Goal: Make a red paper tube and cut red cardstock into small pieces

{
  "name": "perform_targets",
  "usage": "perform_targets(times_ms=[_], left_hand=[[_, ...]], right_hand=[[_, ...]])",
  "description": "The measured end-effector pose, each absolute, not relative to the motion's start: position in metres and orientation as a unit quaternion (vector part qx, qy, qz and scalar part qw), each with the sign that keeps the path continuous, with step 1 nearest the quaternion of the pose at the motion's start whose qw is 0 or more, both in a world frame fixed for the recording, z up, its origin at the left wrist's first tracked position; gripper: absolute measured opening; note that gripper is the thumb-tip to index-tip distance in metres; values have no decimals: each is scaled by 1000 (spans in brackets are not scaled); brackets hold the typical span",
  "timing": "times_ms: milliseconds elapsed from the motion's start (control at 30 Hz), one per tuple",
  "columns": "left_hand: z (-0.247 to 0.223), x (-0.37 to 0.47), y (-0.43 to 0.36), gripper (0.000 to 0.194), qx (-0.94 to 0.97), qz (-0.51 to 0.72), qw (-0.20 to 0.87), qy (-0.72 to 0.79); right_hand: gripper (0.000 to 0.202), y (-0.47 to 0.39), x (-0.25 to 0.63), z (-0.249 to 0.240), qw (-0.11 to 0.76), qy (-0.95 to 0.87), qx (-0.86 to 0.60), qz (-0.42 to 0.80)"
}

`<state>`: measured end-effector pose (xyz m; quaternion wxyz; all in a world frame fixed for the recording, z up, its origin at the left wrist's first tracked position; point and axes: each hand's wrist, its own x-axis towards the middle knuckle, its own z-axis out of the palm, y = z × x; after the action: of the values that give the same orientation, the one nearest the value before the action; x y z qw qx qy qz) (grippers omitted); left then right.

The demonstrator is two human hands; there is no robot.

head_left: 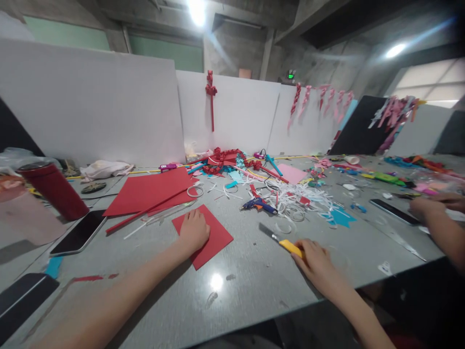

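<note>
My left hand (195, 229) rests on a square red sheet of foam or card (216, 236), its fingers laid down on the surface and holding nothing. In my right hand (317, 261) is a utility knife (288, 246) with a yellow handle, gripped near the table's front edge. The knife's blade points up and left, apart from the red sheet. Beyond the blade lies a blue hot glue gun (259, 205). Larger red sheets (145, 193) are behind my left hand, with a thin red stick (145, 212) across them.
White paper scraps (294, 198) and red ribbon pieces (221, 162) heap up at the back. A phone (80, 233) and a red tumbler (54, 190) stand at left. At right, another person's hands (432, 208) are beside a second phone (393, 212). White panels (236, 111) line the rear.
</note>
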<state>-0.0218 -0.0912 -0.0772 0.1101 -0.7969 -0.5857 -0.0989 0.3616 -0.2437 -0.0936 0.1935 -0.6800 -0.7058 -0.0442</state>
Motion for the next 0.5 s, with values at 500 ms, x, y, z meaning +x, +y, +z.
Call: perform_targets(times_ms=[500], left_hand=[[-107,-32,-74,56,-831,-160,51,-530]], right_hand=[[25,-271,271,-72,188,-776,-599,58]])
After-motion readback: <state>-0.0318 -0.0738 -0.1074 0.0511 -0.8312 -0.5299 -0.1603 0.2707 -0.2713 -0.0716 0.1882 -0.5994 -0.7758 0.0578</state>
